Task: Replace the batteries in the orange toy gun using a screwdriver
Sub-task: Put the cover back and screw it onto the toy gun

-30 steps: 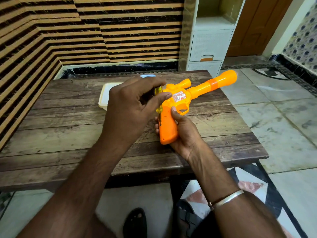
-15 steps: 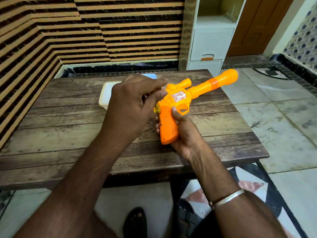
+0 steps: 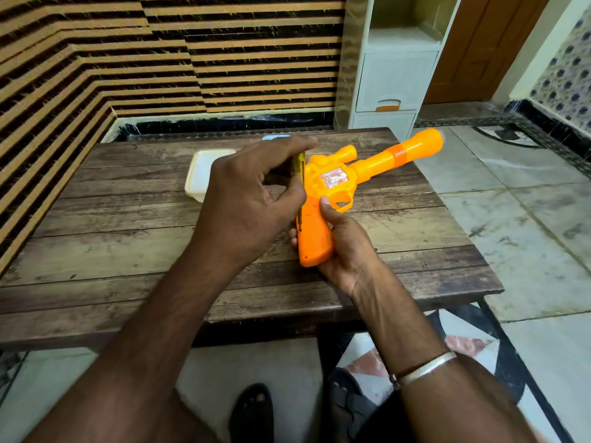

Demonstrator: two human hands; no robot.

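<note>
My right hand [image 3: 343, 247] grips the orange toy gun [image 3: 332, 199] by its handle above the wooden table [image 3: 128, 251], barrel pointing away to the right; my left hand [image 3: 252, 199] pinches the yellow-handled screwdriver [image 3: 299, 174], its tip on the gun's handle.

Your right hand [image 3: 348, 247] grips the orange toy gun [image 3: 315, 238] by its handle. Just left of the gun, your left hand [image 3: 246, 199] pinches the yellow-handled screwdriver [image 3: 299, 164] upright, with its tip at the gun's handle. A white tray [image 3: 204, 167] lies further left of the gun.
</note>
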